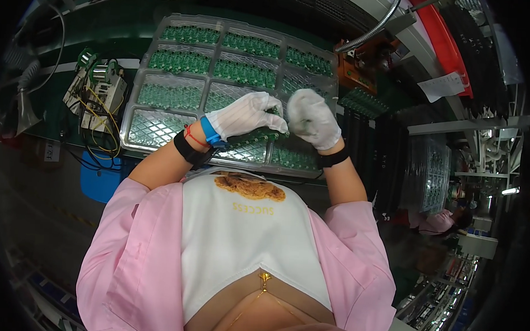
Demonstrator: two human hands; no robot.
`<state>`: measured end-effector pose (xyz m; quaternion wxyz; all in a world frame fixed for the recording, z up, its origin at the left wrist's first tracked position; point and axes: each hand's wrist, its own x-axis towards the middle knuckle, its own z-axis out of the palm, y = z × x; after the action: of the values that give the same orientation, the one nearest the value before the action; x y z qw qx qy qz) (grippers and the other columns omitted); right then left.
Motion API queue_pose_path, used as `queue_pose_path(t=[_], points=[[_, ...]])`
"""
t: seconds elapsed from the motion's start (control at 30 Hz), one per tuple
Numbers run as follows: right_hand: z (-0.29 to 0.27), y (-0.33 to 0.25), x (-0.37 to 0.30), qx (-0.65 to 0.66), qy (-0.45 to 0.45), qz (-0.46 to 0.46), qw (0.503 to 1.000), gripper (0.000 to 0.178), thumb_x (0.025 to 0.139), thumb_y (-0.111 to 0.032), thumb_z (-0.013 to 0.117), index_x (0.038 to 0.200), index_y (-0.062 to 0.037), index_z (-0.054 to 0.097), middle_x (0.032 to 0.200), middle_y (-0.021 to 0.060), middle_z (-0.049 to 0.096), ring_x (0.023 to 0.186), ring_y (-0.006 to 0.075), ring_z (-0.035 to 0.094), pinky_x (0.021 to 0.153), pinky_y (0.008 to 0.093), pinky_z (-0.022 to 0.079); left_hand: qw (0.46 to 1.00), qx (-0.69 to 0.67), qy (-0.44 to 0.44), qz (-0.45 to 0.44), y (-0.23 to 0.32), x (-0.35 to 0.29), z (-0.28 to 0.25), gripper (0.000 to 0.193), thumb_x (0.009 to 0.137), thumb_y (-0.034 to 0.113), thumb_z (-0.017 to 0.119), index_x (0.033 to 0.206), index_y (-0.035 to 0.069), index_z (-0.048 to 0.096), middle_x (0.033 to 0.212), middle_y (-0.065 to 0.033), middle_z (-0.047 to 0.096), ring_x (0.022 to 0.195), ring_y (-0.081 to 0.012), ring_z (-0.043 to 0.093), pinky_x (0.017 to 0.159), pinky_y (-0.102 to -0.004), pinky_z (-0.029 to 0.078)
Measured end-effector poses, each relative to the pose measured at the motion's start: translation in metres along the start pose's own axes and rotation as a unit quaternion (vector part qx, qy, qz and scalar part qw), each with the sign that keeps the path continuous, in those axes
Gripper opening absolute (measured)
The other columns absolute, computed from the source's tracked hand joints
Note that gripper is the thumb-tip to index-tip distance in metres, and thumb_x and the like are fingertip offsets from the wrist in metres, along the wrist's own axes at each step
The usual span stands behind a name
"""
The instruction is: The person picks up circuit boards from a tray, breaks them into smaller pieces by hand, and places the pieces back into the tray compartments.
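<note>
My left hand (pixel 243 114), in a white glove with a blue strap at its wrist, is over the middle of a clear divided tray (pixel 126 124). Its thumb and fingers curl around a small green circuit board (pixel 272 111), partly hidden by the glove. Close beside it is my right hand (pixel 313 121), also white-gloved and smeared by motion. A dark greenish patch shows at its palm side, but whether it holds anything cannot be made out. Rows of small green circuit boards (pixel 242 73) fill the tray's compartments, and my hands cover some of them.
Left of the tray stands a grey device with a wire spool (pixel 103 75) and loose yellow cables. An orange fixture (pixel 358 69) sits at the back right beneath a flexible metal hose (pixel 377 25). A blue stool (pixel 99 179) is below the bench. Another person (pixel 437 221) sits farther right.
</note>
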<state>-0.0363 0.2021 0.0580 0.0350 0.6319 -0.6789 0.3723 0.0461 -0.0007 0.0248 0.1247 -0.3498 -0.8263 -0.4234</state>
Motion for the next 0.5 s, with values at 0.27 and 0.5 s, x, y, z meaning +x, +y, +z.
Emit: queue_pose_path(t=[0.27,0.5], points=[[0.022,0.115,-0.033,0.332,0.212,0.564,0.725,0.022,0.074,-0.012,0.072,0.089,-0.0028,0.059,0.075,0.0102,0.054,0.064,0.0267,0.055,0.062,0.0379,0.048,0.993,0.071,0.082,-0.043,-0.019,-0.020,0.002,0.011,0.082,0.013,0.063,0.093,0.014,0.066,0.093,-0.0042,0.060,0.079,-0.0208,0.053,0.067,-0.0314,0.045],[0.057,0.119,-0.010,-0.197,0.080,0.539,0.815,0.028,0.075,-0.015,0.073,0.096,-0.0016,0.059,0.080,0.0106,0.059,0.061,0.0175,0.055,0.055,0.0306,0.047,0.948,-0.167,0.093,-0.254,-0.002,-0.014,-0.008,0.037,0.077,0.008,0.068,0.112,0.006,0.057,0.102,-0.0079,0.058,0.094,-0.0179,0.053,0.079,-0.0316,0.045]])
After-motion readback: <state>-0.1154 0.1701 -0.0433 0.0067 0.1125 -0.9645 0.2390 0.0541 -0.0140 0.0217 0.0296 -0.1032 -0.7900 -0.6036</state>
